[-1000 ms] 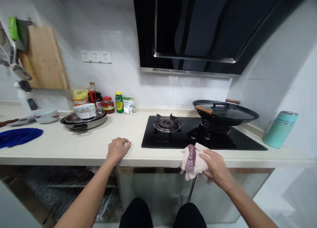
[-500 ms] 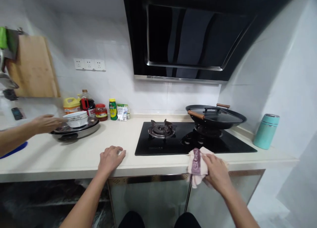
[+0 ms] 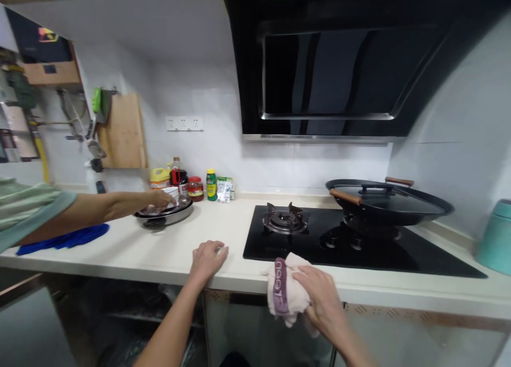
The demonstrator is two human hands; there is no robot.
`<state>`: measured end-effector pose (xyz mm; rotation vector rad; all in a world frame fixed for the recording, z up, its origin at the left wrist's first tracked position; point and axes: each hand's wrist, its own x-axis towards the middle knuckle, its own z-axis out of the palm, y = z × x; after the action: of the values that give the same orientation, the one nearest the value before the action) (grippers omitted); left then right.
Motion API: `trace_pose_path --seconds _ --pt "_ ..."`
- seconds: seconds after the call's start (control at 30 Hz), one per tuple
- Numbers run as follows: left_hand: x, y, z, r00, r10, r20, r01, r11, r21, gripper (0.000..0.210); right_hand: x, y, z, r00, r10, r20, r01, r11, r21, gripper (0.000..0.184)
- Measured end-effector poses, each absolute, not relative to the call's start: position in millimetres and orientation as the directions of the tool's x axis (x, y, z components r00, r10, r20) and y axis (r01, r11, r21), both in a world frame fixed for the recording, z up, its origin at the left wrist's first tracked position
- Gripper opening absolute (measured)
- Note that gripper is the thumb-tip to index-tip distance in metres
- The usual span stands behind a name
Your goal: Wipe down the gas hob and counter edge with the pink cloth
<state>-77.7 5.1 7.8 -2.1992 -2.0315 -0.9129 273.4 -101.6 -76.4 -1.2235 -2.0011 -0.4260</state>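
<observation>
My right hand [image 3: 321, 292] grips a pale pink towel [image 3: 293, 290] with a purple lettered band. The towel lies over the counter's front edge, just before the black gas hob [image 3: 319, 244], and part of it hangs down. To the left, my left hand [image 3: 208, 259] rests on the white countertop [image 3: 223, 226] near its edge. It holds nothing; the fingers bend loosely and the thumb stands apart. A lidded wok [image 3: 383, 199] with wooden handles sits on the right burner, while the left burner [image 3: 285, 219] is bare.
Another person's arm [image 3: 120, 205] reaches in from the left to a white bowl [image 3: 171, 193] on stacked pans [image 3: 171, 218]. A blue cloth [image 3: 66, 238] lies nearby. Sauce bottles and a jar [image 3: 195, 189] stand by the wall. The range hood [image 3: 327, 80] hangs above; a turquoise flask [image 3: 497, 239] stands far right.
My view has turned left. My right hand and the towel have moved left along the counter edge. The other person's hand has reached farther over the bowl.
</observation>
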Motion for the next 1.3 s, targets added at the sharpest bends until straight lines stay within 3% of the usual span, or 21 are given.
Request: trace_pose_path --seconds 0.3,0.37,0.47,0.6,0.7,0.77,0.83,0.87,0.93,1.03,1.2,1.3 --pt "-77 3 0 -0.036 0.903 0.428 0.907 -0.151 0.394 0.031 385 -108 -105 -0.204 0.639 0.742 0.911 0.402 -0.096 0.058" --pt "-75 2 -1 -0.033 0.901 0.432 0.908 -0.153 0.39 0.031 404 -112 -101 -0.144 0.67 0.728 0.912 0.375 -0.164 0.055" --pt "-74 2 -2 -0.021 0.9 0.435 0.912 -0.161 0.378 0.031 417 -118 -82 0.044 0.769 0.638 0.872 0.282 -0.4 0.049" --pt "-74 2 -1 -0.01 0.902 0.431 0.918 -0.162 0.362 0.031 408 -120 -34 0.399 0.791 0.464 0.68 0.084 -0.728 0.054" --pt "-75 2 0 0.002 0.907 0.421 0.921 -0.166 0.353 0.032 385 -111 2 0.558 0.733 0.388 0.474 0.102 -0.875 0.058" --pt "-75 1 2 0.009 0.91 0.414 0.923 -0.167 0.347 0.033 363 -97 19 0.547 0.748 0.376 0.284 0.257 -0.924 0.059" --pt "-75 1 4 0.009 0.914 0.407 0.926 -0.161 0.342 0.034 340 -79 28 0.433 0.819 0.377 0.088 0.378 -0.921 0.06" --pt "-75 1 4 0.009 0.915 0.403 0.927 -0.158 0.339 0.034 329 -69 29 0.337 0.86 0.384 0.067 0.385 -0.921 0.059" --pt "-76 2 6 0.01 0.918 0.396 0.931 -0.153 0.333 0.035 316 -52 25 0.218 0.904 0.367 0.244 0.314 -0.918 0.052" --pt "-77 4 7 0.017 0.919 0.394 0.934 -0.156 0.322 0.037 322 -36 13 0.276 0.894 0.353 0.545 0.158 -0.824 0.04" --pt "-77 6 6 0.02 0.913 0.407 0.935 -0.161 0.315 0.038 351 -46 17 0.372 0.827 0.421 0.65 0.091 -0.754 0.054" --pt "-76 7 5 0.023 0.907 0.419 0.938 -0.165 0.305 0.039 341 -56 31 0.292 0.795 0.532 0.782 0.122 -0.612 0.049"
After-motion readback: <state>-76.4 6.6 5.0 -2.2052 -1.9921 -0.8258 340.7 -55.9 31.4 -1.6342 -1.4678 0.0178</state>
